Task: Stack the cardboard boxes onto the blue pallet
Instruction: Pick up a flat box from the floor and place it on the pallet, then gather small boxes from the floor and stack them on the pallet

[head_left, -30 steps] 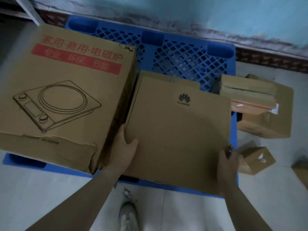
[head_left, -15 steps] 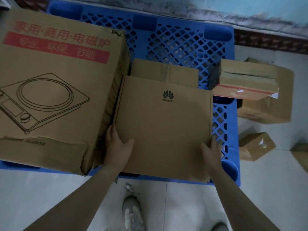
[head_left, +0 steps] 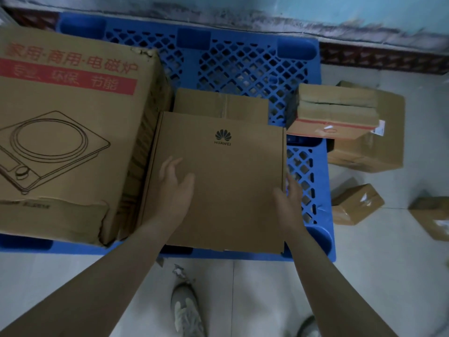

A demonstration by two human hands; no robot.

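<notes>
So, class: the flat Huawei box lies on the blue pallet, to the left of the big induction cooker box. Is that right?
Wrong side. The head view shows the flat Huawei box lying on the blue pallet to the right of the big induction cooker box, not left.

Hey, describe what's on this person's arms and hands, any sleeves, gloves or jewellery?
Nothing worn shows. The left hand and right hand have no gloves, and both forearms are uncovered down to the picture's edge: no sleeve, watch or bracelet. The view is dim and blurred, so a thin ring cannot be ruled out.
</notes>
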